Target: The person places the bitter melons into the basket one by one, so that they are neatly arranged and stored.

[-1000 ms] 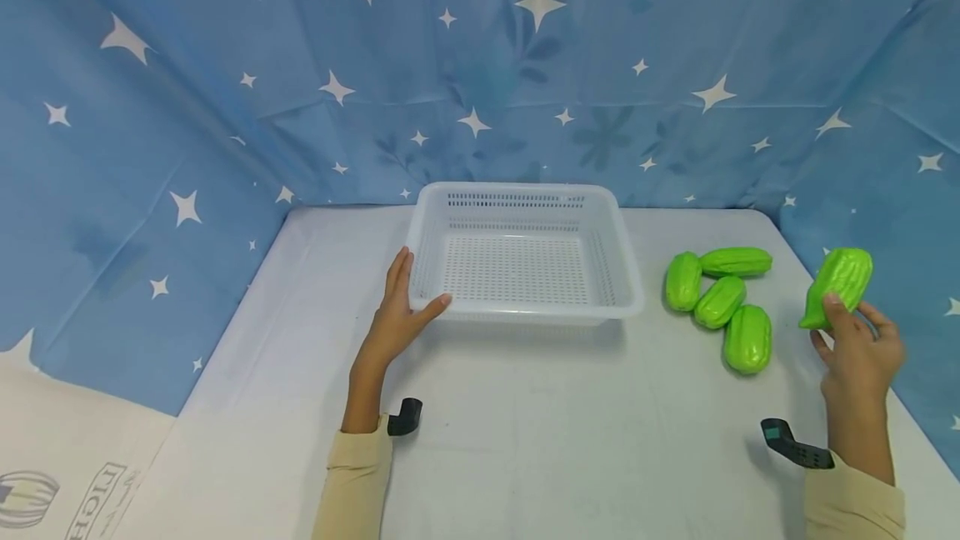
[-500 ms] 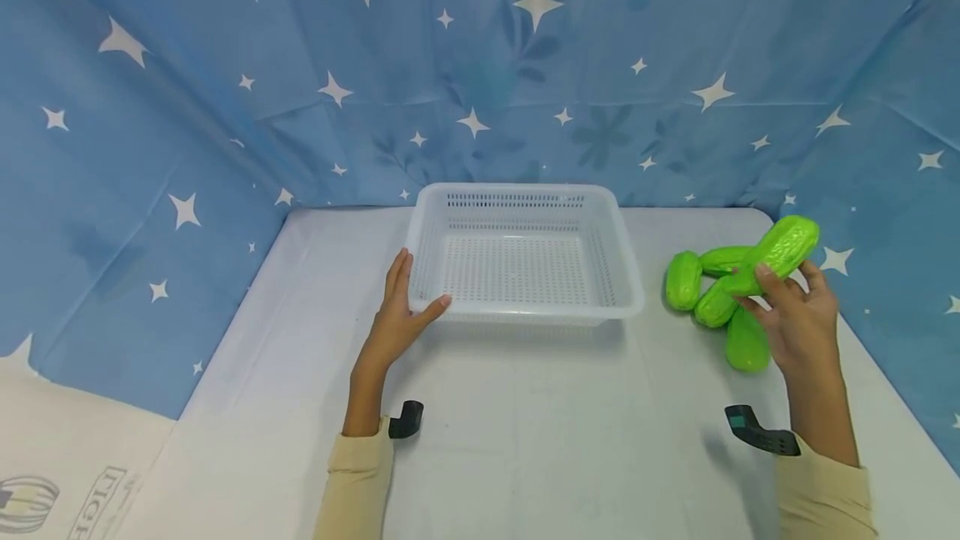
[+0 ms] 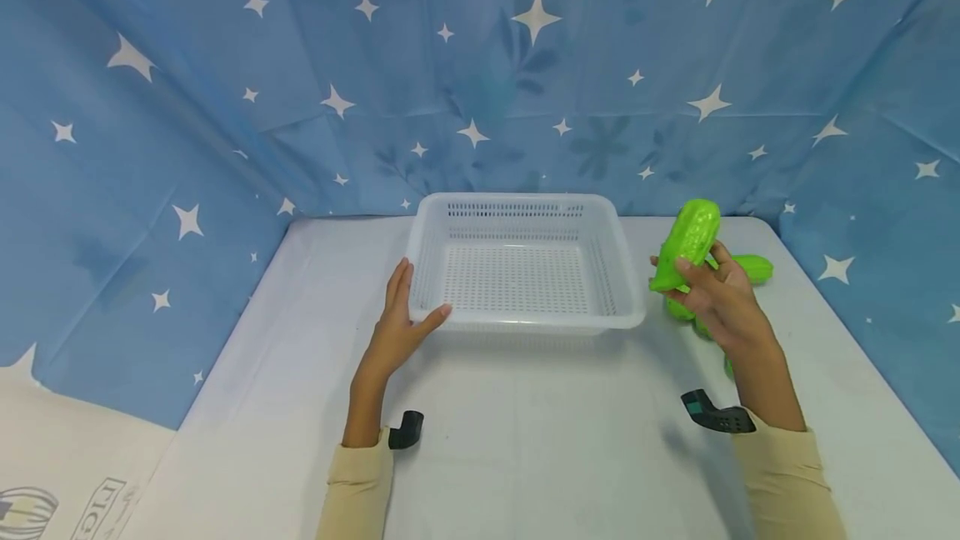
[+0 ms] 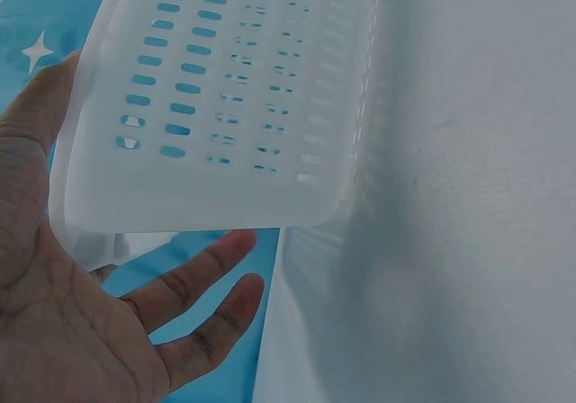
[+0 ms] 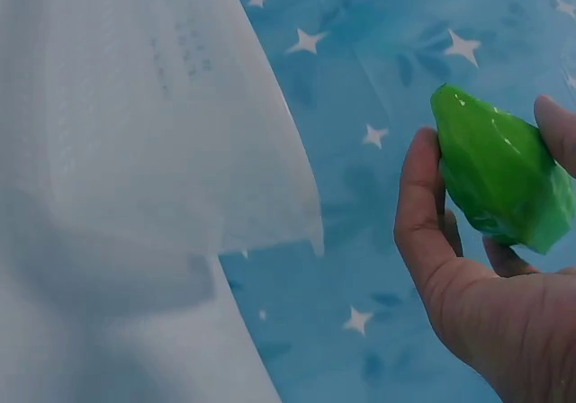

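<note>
My right hand point(image 3: 722, 307) pinches a shiny bright-green packet point(image 3: 690, 236) between thumb and fingers. It is held raised and tilted, to the right of a white plastic basket point(image 3: 525, 319) with slotted walls. In the right wrist view the packet point(image 5: 495, 165) looks crinkled, with angular ends; what is inside is not visible. My left hand point(image 3: 396, 336) rests at the basket's near left corner, thumb on the front rim and fingers straight along the left side. The left wrist view shows two fingers of this hand point(image 4: 81, 322) spread apart below the basket wall point(image 4: 162, 196).
Similar green packets lie on the table behind my right hand, mostly hidden; one packet point(image 3: 753, 268) shows at the right. The white-covered table point(image 3: 525, 440) ends at a blue star-patterned curtain point(image 3: 480, 65). Pale printed cloth point(image 3: 67, 440) lies at lower left.
My right hand has carried the green packet leftward from the table's right edge, past the other packets, toward the basket. The left hand and basket have stayed in place.
</note>
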Available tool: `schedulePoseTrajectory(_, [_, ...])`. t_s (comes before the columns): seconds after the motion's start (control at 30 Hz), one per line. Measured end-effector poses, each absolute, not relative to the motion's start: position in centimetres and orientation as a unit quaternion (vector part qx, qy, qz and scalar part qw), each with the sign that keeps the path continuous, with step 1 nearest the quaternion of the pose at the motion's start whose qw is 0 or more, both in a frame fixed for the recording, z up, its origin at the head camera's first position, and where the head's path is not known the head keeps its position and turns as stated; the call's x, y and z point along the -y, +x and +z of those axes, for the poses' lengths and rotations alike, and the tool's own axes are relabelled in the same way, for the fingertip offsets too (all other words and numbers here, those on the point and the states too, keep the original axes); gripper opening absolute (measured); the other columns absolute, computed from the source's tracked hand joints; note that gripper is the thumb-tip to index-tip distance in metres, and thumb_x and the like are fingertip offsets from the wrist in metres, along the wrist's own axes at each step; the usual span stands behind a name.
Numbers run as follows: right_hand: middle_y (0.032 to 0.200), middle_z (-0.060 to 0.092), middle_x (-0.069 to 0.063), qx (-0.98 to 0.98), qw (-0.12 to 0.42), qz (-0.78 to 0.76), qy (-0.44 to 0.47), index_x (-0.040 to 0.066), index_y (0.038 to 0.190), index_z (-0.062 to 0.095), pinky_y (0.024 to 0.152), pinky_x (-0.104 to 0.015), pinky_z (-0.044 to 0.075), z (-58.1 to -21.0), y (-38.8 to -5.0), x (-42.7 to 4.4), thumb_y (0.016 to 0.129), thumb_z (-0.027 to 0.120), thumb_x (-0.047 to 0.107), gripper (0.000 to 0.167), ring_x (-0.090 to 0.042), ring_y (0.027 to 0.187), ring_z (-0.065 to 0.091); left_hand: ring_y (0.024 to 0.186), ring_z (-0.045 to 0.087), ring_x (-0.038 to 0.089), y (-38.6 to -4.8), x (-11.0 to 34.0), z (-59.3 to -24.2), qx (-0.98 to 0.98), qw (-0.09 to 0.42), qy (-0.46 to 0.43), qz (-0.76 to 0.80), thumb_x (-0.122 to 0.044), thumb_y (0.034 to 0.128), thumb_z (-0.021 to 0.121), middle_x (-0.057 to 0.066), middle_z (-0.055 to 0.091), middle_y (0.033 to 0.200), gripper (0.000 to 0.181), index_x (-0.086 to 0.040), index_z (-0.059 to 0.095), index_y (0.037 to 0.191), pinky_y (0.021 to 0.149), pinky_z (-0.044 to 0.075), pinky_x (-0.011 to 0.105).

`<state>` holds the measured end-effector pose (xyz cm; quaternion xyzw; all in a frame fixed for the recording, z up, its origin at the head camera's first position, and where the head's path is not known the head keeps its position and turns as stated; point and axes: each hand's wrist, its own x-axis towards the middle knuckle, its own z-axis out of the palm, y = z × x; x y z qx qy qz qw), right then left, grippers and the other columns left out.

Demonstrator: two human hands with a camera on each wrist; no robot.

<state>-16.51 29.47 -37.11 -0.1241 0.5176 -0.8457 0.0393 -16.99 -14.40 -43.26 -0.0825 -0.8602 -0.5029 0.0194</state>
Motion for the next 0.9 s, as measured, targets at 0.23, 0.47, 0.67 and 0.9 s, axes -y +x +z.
schedulePoseTrajectory(0.23, [0.124, 0.062, -0.007, -0.528, 0.082, -0.837, -0.116, 0.015, 0.15, 0.018, 0.083, -0.035, 0.057, -37.0, -18.3, -26.6, 0.102, 0.043, 0.003, 0.055, -0.02, 0.11, 0.068, 0.148, 0.022, 0.035, -17.0, 14.3, -43.4, 0.86, 0.016, -0.084, -0.504, -0.049, 0.0896, 0.066, 0.0, -0.005, 0.165, 0.099, -0.019, 0.002, 0.159, 0.11, 0.03, 0.063])
schedulePoseTrajectory(0.47, [0.13, 0.051, -0.006, -0.528, 0.13, -0.837, -0.062, 0.016, 0.155, 0.007, 0.084, -0.033, 0.056, -37.0, -20.0, -23.9, 0.103, 0.047, 0.013, 0.065, -0.019, 0.108, 0.068, 0.149, 0.019, 0.034, -16.9, 14.5, -43.3, 0.861, 0.015, -0.081, -0.502, -0.05, 0.0894, 0.066, -0.003, -0.005, 0.165, 0.099, -0.02, 0.002, 0.158, 0.11, 0.03, 0.063])
schedulePoseTrajectory(0.67, [0.132, 0.039, -0.006, -0.544, 0.164, -0.822, -0.028, 0.015, 0.155, 0.008, 0.083, -0.032, 0.057, -37.1, -21.2, -21.6, 0.101, 0.053, 0.019, 0.07, -0.018, 0.103, 0.07, 0.149, 0.02, 0.032, -16.9, 14.5, -43.3, 0.861, 0.014, -0.079, -0.501, -0.05, 0.0893, 0.066, -0.007, -0.006, 0.165, 0.099, -0.019, 0.002, 0.159, 0.111, 0.03, 0.062])
schedulePoseTrajectory(0.9, [0.123, 0.047, -0.004, -0.57, 0.181, -0.801, -0.032, 0.008, 0.151, 0.018, 0.084, -0.032, 0.056, -37.2, -22.0, -19.8, 0.102, 0.05, 0.03, 0.062, -0.016, 0.105, 0.068, 0.147, 0.025, 0.035, -17.0, 14.4, -43.3, 0.861, 0.014, -0.074, -0.504, -0.049, 0.0892, 0.066, -0.006, -0.005, 0.165, 0.098, -0.019, 0.003, 0.159, 0.11, 0.032, 0.062])
